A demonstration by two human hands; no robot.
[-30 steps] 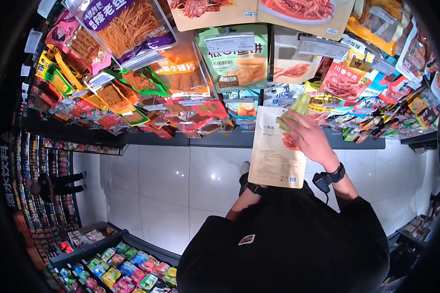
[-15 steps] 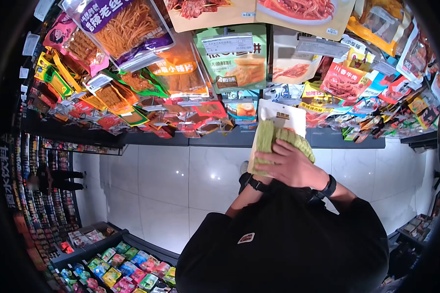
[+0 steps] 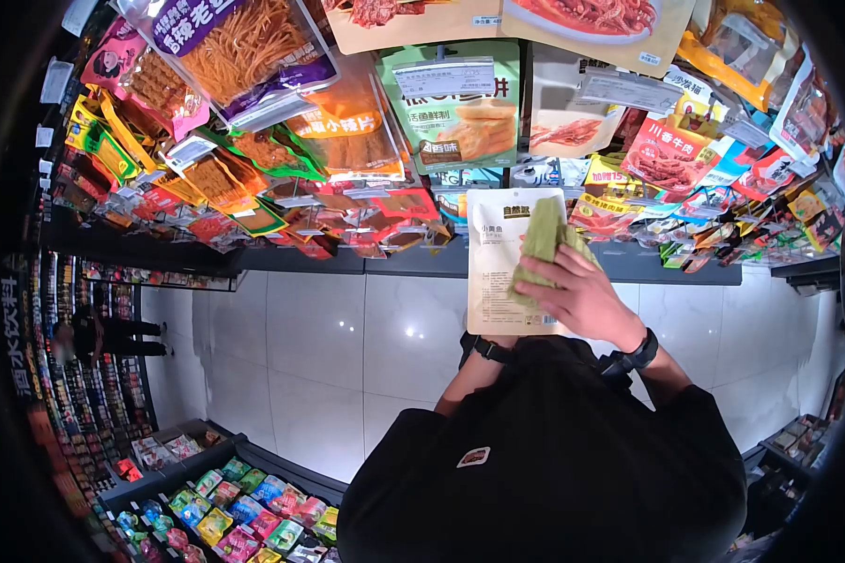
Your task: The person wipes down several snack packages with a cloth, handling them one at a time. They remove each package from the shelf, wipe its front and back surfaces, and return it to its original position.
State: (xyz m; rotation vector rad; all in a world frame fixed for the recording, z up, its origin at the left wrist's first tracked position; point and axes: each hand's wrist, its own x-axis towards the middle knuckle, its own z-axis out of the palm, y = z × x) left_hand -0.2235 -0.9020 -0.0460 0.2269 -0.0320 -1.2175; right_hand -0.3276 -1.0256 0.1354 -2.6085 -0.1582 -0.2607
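R hand [image 3: 580, 289] has fingers slightly spread, holding cloth [image 3: 544, 236]; pouch [image 3: 495, 274] just behind them; L hand hidden behind pouch, so can't tell its grip; pouch prob. light, flexible, slick; best hold: edge beyond R fingertips; cloth prob. soft.

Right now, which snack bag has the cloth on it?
The tan bag in front of the rack: the right hand holds the green cloth against it. Other bags have none.
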